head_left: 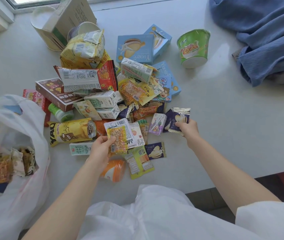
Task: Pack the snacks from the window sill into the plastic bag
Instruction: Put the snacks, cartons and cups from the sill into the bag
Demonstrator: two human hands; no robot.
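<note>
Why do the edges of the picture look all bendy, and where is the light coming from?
Head view: the wide-angle lens curves the window sill and arms near the edges; daylight enters from the window at top left, with a soft shine beside the green noodle cup; the plastic bag looks washed-out and hazy.

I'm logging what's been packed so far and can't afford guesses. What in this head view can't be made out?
- Plastic bag: cut off by the left edge; the cloudy film blurs the contents, so no count.
- Snack pile: lower packets buried under upper ones.
- Orange container: partly hidden by the left hand and forearm.
- Purple packet: the right hand covers one corner.
- Label print: too small to read.
</note>
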